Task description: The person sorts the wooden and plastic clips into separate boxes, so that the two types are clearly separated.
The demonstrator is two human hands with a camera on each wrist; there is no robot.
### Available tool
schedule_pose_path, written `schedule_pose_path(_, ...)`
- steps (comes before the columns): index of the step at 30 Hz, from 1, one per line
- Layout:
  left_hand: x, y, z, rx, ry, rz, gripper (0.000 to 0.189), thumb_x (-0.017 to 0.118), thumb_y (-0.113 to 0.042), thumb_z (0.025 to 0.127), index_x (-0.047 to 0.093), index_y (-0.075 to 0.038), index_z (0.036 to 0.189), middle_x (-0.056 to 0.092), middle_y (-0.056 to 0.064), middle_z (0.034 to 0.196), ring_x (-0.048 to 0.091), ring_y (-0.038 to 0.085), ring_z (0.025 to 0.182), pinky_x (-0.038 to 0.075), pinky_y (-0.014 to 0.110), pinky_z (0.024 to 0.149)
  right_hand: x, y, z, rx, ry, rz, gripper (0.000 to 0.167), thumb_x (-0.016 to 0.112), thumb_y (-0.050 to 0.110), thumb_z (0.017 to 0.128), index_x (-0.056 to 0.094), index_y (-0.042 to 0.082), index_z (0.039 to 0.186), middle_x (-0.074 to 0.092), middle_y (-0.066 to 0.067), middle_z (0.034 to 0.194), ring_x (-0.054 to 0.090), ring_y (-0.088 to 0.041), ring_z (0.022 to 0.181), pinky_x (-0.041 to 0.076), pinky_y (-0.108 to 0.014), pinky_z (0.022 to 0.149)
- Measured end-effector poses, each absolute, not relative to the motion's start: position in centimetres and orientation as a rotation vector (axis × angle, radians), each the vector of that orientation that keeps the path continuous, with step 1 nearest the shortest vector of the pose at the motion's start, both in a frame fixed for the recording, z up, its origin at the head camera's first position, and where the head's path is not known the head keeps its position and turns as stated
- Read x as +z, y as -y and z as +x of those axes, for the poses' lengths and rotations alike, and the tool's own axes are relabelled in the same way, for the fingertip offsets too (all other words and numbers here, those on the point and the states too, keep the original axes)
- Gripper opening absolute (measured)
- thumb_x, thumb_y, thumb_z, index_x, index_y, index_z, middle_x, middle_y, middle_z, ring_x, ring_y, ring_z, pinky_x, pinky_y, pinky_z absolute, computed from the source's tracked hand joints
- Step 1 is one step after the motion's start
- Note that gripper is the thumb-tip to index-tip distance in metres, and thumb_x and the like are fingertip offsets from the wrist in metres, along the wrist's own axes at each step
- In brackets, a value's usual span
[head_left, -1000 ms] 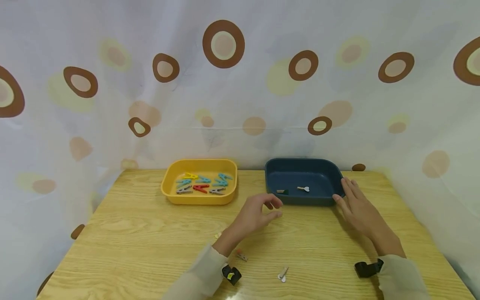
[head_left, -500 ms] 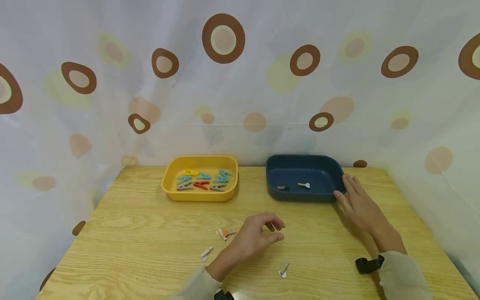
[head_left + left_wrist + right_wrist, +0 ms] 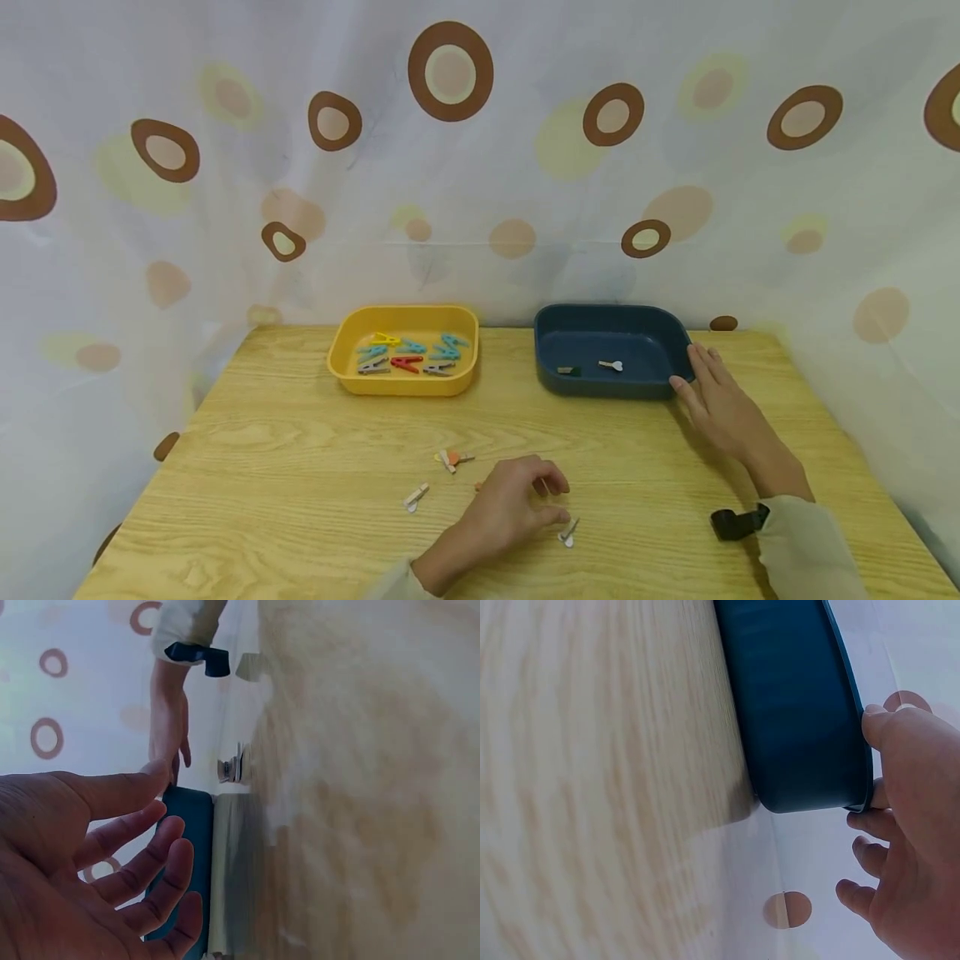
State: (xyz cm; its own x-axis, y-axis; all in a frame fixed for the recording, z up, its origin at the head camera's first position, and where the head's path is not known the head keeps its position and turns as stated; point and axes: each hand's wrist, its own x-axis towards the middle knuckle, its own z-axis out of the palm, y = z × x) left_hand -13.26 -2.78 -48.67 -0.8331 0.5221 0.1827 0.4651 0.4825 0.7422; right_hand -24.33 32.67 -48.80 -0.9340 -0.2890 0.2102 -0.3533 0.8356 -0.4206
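Low in the head view my left hand (image 3: pixel 512 507) hovers with loosely bent fingers, holding nothing. Its thumb tip is right beside a small wooden clothespin (image 3: pixel 570 530) with a white heart, also seen as a clothespin (image 3: pixel 238 763) beyond the fingers in the left wrist view. My right hand (image 3: pixel 723 412) grips the front right corner of a dark blue tray (image 3: pixel 600 387), thumb at the front rim (image 3: pixel 864 742) and forefinger round the side. Inside that tray lie a white-heart clothespin (image 3: pixel 611 365) and a dark green one (image 3: pixel 570 370).
A yellow tray (image 3: pixel 401 387) at the back left holds several plastic clips in blue, red, grey and yellow. More small clothespins (image 3: pixel 448 461) lie on the wooden table (image 3: pixel 285 492), including a white-heart clothespin (image 3: pixel 415 497). A patterned curtain (image 3: pixel 480 183) hangs close behind both trays.
My left hand has moved back from near the blue tray toward the clothespin at the front, uncovering other clothespins on the table. The right hand stays at the tray's corner.
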Motion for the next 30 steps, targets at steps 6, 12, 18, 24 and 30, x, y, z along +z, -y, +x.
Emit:
schedule_pose_path(6, -49.0, 2.6, -12.5, 1.185, -2.636, 0.813, 0.024, 0.092, -0.018, 0.079, 0.075, -0.015, 0.097, 0.066, -0.013, 0.086, 0.056, -0.004, 0.075, 0.048, 0.014, 0.069, -48.9, -32.6, -24.3, 0.715, 2.884, 0.502, 0.073, 0.035, 0.039, 0.113, 0.006, -0.007, 0.161, 0.004, -0.031, 0.167, -0.004, -0.046, 0.154, 0.009, -0.067, 0.118)
schedule_pose_path(12, -49.4, 2.2, -12.1, 1.091, -2.699, 0.812, 0.023, 0.093, -0.020, 0.078, 0.074, -0.018, 0.091, 0.061, -0.015, 0.080, 0.052, -0.005, 0.072, 0.045, 0.014, 0.066, -48.7, -32.4, -24.3, 0.717, 2.885, 0.505, 0.073, 0.035, 0.039, 0.113, 0.006, -0.007, 0.161, 0.004, -0.031, 0.167, -0.004, -0.045, 0.155, 0.009, -0.067, 0.119)
schedule_pose_path(18, -49.6, 1.8, -11.9, 0.992, -2.778, 0.857, 0.021, 0.092, -0.023, 0.078, 0.074, -0.020, 0.088, 0.059, -0.015, 0.079, 0.051, -0.005, 0.071, 0.043, 0.013, 0.066, -48.7, -32.5, -24.2, 0.719, 2.879, 0.512, 0.072, 0.035, 0.038, 0.113, 0.007, -0.009, 0.161, 0.004, -0.032, 0.167, -0.004, -0.046, 0.154, 0.009, -0.067, 0.118)
schedule_pose_path(24, -49.5, 1.8, -11.8, 0.980, -2.798, 0.861, 0.014, 0.090, -0.019, 0.080, 0.078, -0.019, 0.087, 0.062, -0.015, 0.078, 0.052, -0.006, 0.071, 0.044, 0.013, 0.065, -48.6, -32.4, -24.2, 0.719, 2.877, 0.507, 0.072, 0.035, 0.039, 0.113, 0.007, -0.008, 0.161, 0.005, -0.031, 0.167, -0.004, -0.045, 0.155, 0.008, -0.066, 0.119)
schedule_pose_path(30, -49.4, 1.8, -11.7, 0.967, -2.828, 0.893, 0.010, 0.088, -0.013, 0.082, 0.079, -0.019, 0.084, 0.063, -0.015, 0.076, 0.052, -0.007, 0.069, 0.044, 0.013, 0.064, -48.6, -32.5, -24.1, 0.726, 2.871, 0.509, 0.072, 0.035, 0.038, 0.113, 0.007, -0.009, 0.161, 0.005, -0.032, 0.167, -0.004, -0.046, 0.154, 0.008, -0.066, 0.119)
